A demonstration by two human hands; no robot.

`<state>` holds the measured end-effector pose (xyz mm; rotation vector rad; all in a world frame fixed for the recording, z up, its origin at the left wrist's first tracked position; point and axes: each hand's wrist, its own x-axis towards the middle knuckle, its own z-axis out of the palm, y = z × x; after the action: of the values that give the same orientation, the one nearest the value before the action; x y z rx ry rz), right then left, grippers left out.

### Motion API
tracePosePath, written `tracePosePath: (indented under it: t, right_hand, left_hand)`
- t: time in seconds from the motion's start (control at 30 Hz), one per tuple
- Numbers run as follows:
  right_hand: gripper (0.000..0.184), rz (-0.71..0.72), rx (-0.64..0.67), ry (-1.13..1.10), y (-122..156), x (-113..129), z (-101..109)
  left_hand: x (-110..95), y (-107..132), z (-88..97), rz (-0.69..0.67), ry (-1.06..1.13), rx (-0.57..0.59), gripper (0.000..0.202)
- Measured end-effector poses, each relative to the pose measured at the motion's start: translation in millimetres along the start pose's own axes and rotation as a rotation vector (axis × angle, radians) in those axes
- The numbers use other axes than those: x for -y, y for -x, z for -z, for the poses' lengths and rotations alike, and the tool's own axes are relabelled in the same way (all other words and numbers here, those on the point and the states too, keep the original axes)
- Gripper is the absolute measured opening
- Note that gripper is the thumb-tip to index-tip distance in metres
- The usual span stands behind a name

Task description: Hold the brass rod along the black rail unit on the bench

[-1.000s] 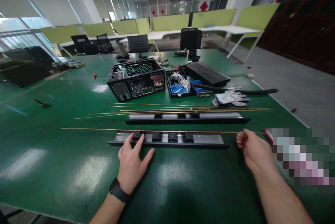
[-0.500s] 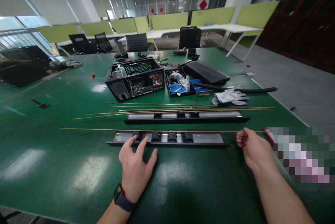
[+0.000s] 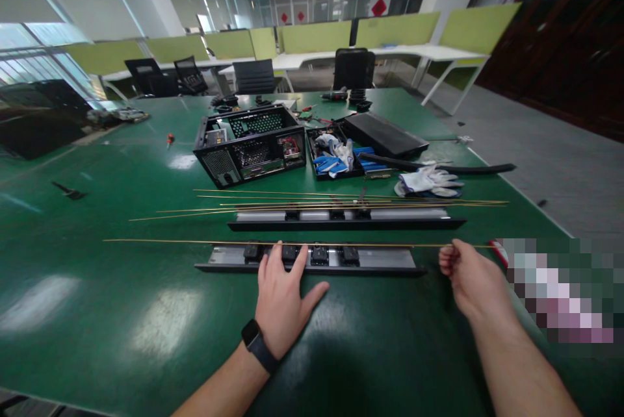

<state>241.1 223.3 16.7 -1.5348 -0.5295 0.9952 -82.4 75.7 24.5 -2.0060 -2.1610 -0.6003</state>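
A long thin brass-coloured rod point(image 3: 160, 241) lies along the far edge of the nearer metal rail point(image 3: 385, 256). Its right end passes through my right hand point(image 3: 470, 274), which is closed around it with the fingers curled. My left hand point(image 3: 285, 300) is over the rail's near edge, fingers spread, fingertips by the black blocks point(image 3: 319, 254) mounted in the channel. Whether those fingertips touch the rod or a block I cannot tell. Behind is a second similar rail point(image 3: 414, 214), with several more thin rods point(image 3: 175, 212) lying across and beyond it.
Farther back stand an open black computer case point(image 3: 258, 151) and a black tray point(image 3: 358, 173) holding gloves. White gloves point(image 3: 429, 180), a black flat panel point(image 3: 385, 133) and a black strip point(image 3: 468, 169) lie to the right. A small brush point(image 3: 68, 191) is at the left. A blurred patch covers the right edge.
My left hand has moved right and slightly forward along the near rail, its fingers still spread. My right hand keeps its hold on the rod almost in place.
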Motion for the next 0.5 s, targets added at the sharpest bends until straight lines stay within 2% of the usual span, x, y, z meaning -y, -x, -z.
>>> tracePosePath:
  t: [0.17, 0.3, 0.5]
  right_hand:
    - [0.020, 0.015, 0.027, 0.010, 0.9, -3.5, -0.1]
    - [0.021, 0.040, 0.086, 0.037, 3.6, -8.6, -1.4]
    - [0.027, 0.048, 0.155, 0.094, 9.2, -14.7, -3.8]
  left_hand:
    - [-10.2, -7.4, -4.9, 0.055, -0.047, 0.002, 0.071]
    - [-17.6, -10.2, -7.9, 0.086, -0.069, -0.020, 0.062]
    - [-18.4, -12.3, -9.7, 0.118, -0.071, -0.060, 0.047]
